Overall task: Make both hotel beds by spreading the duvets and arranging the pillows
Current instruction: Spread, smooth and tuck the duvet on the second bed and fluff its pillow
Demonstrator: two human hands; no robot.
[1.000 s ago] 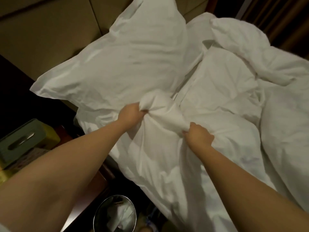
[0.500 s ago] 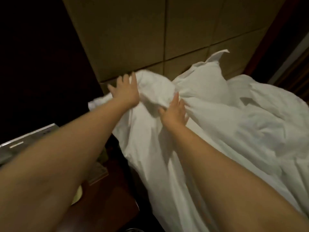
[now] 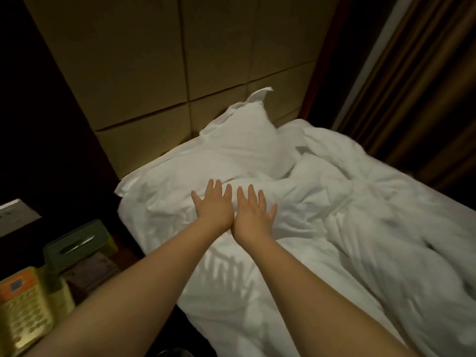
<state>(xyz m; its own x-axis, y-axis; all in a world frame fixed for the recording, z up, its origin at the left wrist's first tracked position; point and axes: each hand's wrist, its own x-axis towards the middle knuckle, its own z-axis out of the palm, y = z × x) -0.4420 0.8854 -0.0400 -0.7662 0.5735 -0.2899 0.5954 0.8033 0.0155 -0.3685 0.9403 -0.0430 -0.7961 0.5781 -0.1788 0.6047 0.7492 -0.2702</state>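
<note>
A white duvet (image 3: 334, 228) lies rumpled across the bed, its top edge bunched near the head end. A white pillow (image 3: 239, 140) leans against the padded headboard (image 3: 154, 73), one corner sticking up. My left hand (image 3: 213, 206) and my right hand (image 3: 253, 215) lie side by side, fingers straight and spread, palms down over the duvet's top edge just below the pillow. Neither hand holds anything. I cannot tell whether the palms press the fabric or hover just above it.
A dark nightstand (image 3: 85, 269) stands left of the bed with a green tissue box (image 3: 77, 243) and a yellow telephone (image 3: 23, 313) on it. Brown curtains (image 3: 425, 99) hang at the right. A narrow dark gap runs between nightstand and bed.
A second ago both hands gripped a bunched duvet corner. They threw it toward the headboard and let go. Now both are flat and open over the duvet's top edge.
</note>
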